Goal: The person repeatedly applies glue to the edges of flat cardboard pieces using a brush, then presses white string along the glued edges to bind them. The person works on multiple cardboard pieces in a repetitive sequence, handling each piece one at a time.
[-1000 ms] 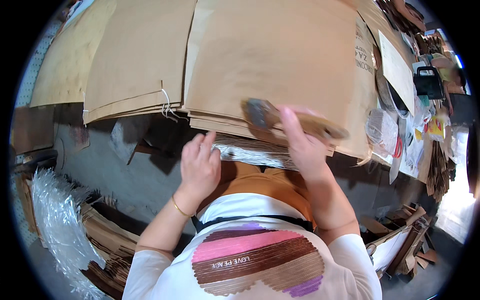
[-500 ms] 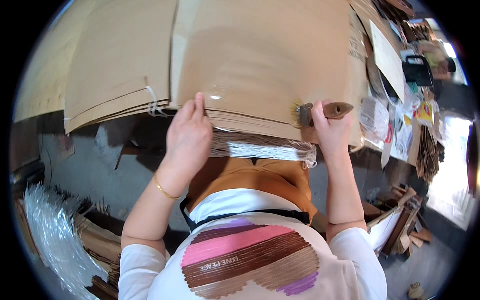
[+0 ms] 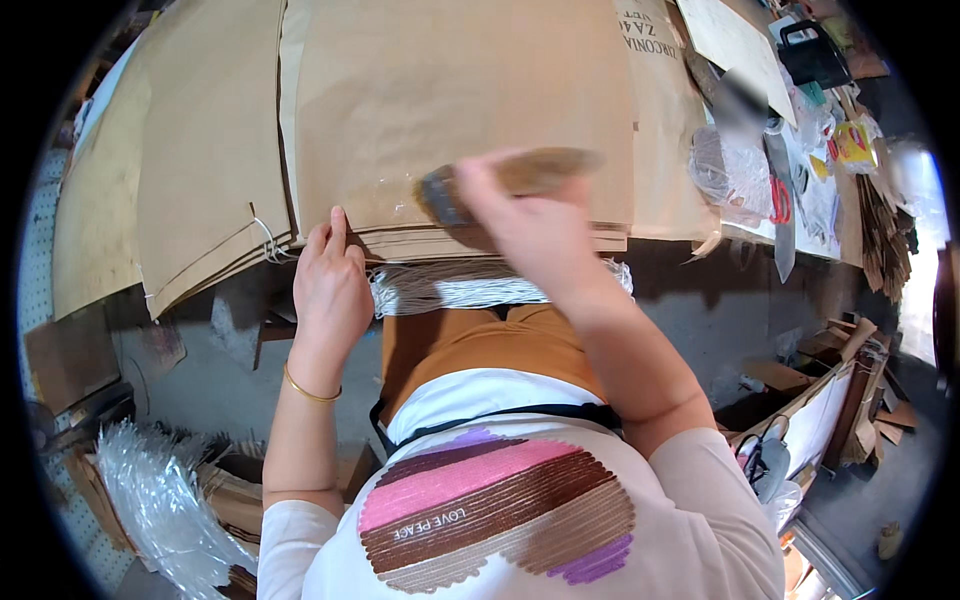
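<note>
A stack of brown paper sheets (image 3: pixel 460 100) lies on the workbench in front of me, its near edge overhanging. My right hand (image 3: pixel 520 225) grips a wooden-handled brush (image 3: pixel 500 180), its dark bristles on the near edge of the top sheet beside a shiny wet patch. My left hand (image 3: pixel 330 285) presses its fingertips on the stack's near left edge. A bundle of white cords (image 3: pixel 470 285) lies on my lap just under the stack's edge.
A second pile of brown sheets (image 3: pixel 200 160) lies to the left. Red-handled scissors (image 3: pixel 780 205), clear plastic and a black jug (image 3: pixel 812 55) sit at the right. Crumpled plastic wrap (image 3: pixel 150 500) and cardboard (image 3: pixel 830 380) lie on the floor.
My right hand has swept the brush leftward along the stack's near edge, from the right end toward the middle. My left hand has stayed pressed on the left edge.
</note>
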### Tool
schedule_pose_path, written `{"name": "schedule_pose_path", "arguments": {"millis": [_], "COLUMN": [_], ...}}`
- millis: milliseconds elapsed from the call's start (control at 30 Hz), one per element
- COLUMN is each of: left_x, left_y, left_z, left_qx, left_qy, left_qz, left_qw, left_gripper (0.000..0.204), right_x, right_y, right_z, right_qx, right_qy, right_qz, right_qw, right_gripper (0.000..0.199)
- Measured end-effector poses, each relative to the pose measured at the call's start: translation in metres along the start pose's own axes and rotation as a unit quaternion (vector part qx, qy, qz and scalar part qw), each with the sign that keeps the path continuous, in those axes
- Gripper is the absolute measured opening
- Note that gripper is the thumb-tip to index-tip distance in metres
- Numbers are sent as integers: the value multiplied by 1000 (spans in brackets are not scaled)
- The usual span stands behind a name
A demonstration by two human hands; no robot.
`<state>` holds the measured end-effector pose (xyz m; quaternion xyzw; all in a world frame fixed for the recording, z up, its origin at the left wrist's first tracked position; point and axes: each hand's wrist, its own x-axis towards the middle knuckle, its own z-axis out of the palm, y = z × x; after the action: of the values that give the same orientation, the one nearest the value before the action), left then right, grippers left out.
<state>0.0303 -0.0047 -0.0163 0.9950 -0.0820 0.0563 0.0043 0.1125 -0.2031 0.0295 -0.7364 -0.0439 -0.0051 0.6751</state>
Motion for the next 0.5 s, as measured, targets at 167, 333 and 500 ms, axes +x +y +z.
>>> {"name": "schedule_pose_path", "arguments": {"millis": [167,333,500], "left_x": [-1,4,0], "left_y": [1,8,10], "left_z": [-2,-6,-11], "left_qx": [-1,13,11], "left_qy": [-19,-41,-41], "left_qz": [-9,-16,-25], "left_qw": [1000,999,999], "left_gripper": [5,3,7], "right_x": [10,22,37], "right_y": [33,16,-17], "right_z": [-30,-75,-188], "right_qx": [-290,-487,143], "right_qy": [49,-2,121], "right_qz": [30,-14,-29], "right_qw": [955,873,982], "right_gripper": [28,35,18]}}
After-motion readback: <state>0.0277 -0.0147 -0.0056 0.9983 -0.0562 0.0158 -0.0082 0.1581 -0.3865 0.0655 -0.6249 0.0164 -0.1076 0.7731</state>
